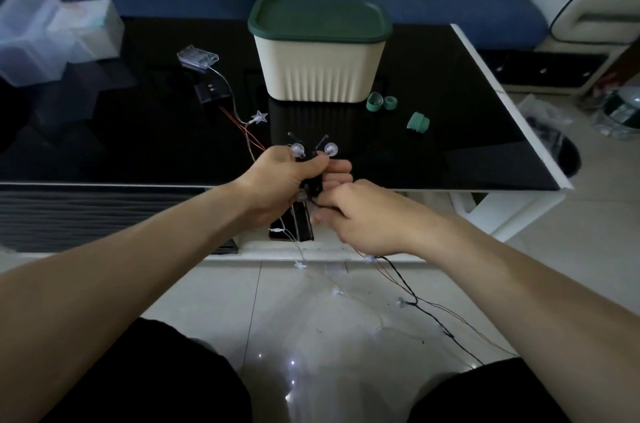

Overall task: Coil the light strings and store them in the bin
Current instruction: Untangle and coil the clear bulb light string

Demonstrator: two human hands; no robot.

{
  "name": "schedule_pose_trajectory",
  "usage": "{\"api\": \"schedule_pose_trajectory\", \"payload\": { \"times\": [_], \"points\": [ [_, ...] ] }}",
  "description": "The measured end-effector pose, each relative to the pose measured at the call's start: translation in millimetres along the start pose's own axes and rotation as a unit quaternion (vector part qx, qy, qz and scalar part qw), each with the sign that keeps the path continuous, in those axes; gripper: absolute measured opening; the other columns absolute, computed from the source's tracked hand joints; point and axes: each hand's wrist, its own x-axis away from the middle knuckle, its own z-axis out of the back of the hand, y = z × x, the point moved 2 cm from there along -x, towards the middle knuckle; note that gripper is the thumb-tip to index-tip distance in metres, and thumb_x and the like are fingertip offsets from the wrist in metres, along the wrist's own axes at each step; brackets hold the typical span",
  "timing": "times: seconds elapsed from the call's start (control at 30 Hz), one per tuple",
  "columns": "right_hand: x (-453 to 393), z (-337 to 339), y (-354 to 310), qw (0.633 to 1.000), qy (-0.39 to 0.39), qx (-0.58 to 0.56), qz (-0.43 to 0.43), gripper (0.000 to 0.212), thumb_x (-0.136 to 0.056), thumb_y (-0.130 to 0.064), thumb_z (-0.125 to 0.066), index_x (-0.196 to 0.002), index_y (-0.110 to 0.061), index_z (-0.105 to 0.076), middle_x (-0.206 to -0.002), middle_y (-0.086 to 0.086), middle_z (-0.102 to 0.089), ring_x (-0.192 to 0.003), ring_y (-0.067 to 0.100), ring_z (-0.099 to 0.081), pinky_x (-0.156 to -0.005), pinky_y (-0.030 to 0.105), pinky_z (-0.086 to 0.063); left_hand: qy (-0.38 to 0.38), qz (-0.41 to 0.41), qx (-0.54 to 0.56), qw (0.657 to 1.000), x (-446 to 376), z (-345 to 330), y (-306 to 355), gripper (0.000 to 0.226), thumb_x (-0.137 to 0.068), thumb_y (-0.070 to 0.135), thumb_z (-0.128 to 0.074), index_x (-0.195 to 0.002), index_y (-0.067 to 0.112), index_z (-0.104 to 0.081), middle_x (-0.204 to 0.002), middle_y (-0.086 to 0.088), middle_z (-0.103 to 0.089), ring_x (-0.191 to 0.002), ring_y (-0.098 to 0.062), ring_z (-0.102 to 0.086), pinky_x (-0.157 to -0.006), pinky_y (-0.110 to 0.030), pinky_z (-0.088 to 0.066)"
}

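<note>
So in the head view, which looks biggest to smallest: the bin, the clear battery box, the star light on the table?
Bin, clear battery box, star light. All sit at roughly similar distances, so this order seems fair.

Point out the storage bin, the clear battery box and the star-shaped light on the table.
storage bin (318, 74), head view, on its ribbed cream front wall.
clear battery box (197, 57), head view, on the middle of its transparent case.
star-shaped light (259, 117), head view, on the star's centre.
</note>
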Motion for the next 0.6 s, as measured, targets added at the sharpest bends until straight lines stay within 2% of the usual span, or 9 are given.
{"api": "schedule_pose_trajectory", "payload": {
  "times": [0.03, 0.1, 0.17, 0.23, 0.33, 0.43, 0.53, 0.6],
  "points": [
    [0, 2, 0, 1.000, 0.016, -0.003, 0.004, 0.023, -0.106, -0.024, -0.047, -0.092, -0.016, -0.064, -0.073, -0.016, -0.048, -0.062, 0.000, -0.048, -0.058, 0.015, -0.037, -0.004, 0.002, -0.021, 1.000, 1, -1, 0, 0.023, -0.101, 0.009, -0.049, -0.090, 0.003, -0.069, -0.098, -0.010, -0.074, -0.083, -0.014, -0.071, -0.053, -0.017, -0.049],
    [0, 6, 4, 0.999, 0.048, -0.004, 0.006, 0.025, -0.103, -0.023, -0.052, -0.083, -0.018, -0.066, -0.071, -0.009, -0.060, -0.058, 0.004, -0.055, -0.061, 0.026, -0.047, -0.007, 0.009, -0.056, 0.998, 1, -4, 0, 0.027, -0.100, 0.009, -0.051, -0.080, 0.004, -0.068, -0.081, -0.007, -0.067, -0.063, -0.012, -0.062, -0.042, -0.017, -0.038],
    [0, 8, 7, 0.995, 0.094, -0.011, 0.009, 0.030, -0.097, -0.023, -0.059, -0.068, -0.023, -0.067, -0.063, -0.001, -0.066, -0.055, 0.011, -0.060, -0.064, 0.035, -0.053, -0.009, 0.017, -0.076, 0.997, 2, -6, 2, 0.021, -0.100, 0.010, -0.052, -0.088, 0.000, -0.066, -0.065, -0.002, -0.063, -0.052, -0.010, -0.056, -0.039, -0.018, -0.033],
    [0, 9, 7, 0.990, 0.142, -0.019, 0.007, 0.026, -0.091, -0.024, -0.065, -0.066, -0.024, -0.072, -0.059, -0.001, -0.066, -0.056, 0.014, -0.062, -0.064, 0.037, -0.055, -0.013, 0.012, -0.087, 0.996, 2, -7, 5, 0.022, -0.099, 0.012, -0.054, -0.086, -0.001, -0.066, -0.060, -0.001, -0.063, -0.049, -0.009, -0.055, -0.040, -0.019, -0.031],
    [1, 10, 6, 0.979, 0.200, -0.043, -0.004, 0.009, -0.083, -0.029, -0.076, -0.078, -0.025, -0.081, -0.061, -0.009, -0.069, -0.062, 0.009, -0.066, -0.066, 0.035, -0.058, -0.031, -0.012, -0.081, 0.996, 3, -7, 8, 0.018, -0.096, 0.011, -0.059, -0.090, -0.005, -0.066, -0.071, -0.007, -0.064, -0.059, -0.012, -0.061, -0.047, -0.018, -0.042],
    [1, 10, 6, 0.972, 0.226, -0.060, -0.002, 0.006, -0.079, -0.030, -0.082, -0.077, -0.024, -0.081, -0.048, -0.022, -0.059, -0.058, 0.000, -0.065, -0.064, 0.027, -0.058, -0.038, -0.026, -0.079, 0.996, 2, -3, 9, 0.023, -0.092, 0.014, -0.064, -0.095, -0.008, -0.064, -0.081, -0.012, -0.065, -0.074, -0.016, -0.066, -0.063, -0.020, -0.052],
    [2, 11, 5, 0.966, 0.249, -0.063, 0.013, 0.007, -0.076, -0.030, -0.086, -0.079, -0.025, -0.081, -0.053, -0.023, -0.060, -0.059, -0.006, -0.065, -0.058, 0.012, -0.051, -0.035, -0.018, -0.045, 0.998, 1, 1, 10, 0.024, -0.084, 0.017, -0.071, -0.094, -0.003, -0.062, -0.073, -0.010, -0.062, -0.066, -0.014, -0.065, -0.059, -0.019, -0.051],
    [2, 12, 4, 0.971, 0.227, -0.072, 0.020, 0.008, -0.076, -0.025, -0.086, -0.081, -0.022, -0.081, -0.055, -0.018, -0.063, -0.057, -0.004, -0.064, -0.056, 0.011, -0.049, -0.041, -0.013, -0.029, 0.999, 1, 4, 9, 0.021, -0.078, 0.017, -0.073, -0.084, 0.000, -0.062, -0.073, -0.008, -0.064, -0.069, -0.016, -0.067, -0.065, -0.023, -0.054]
  ]
}}
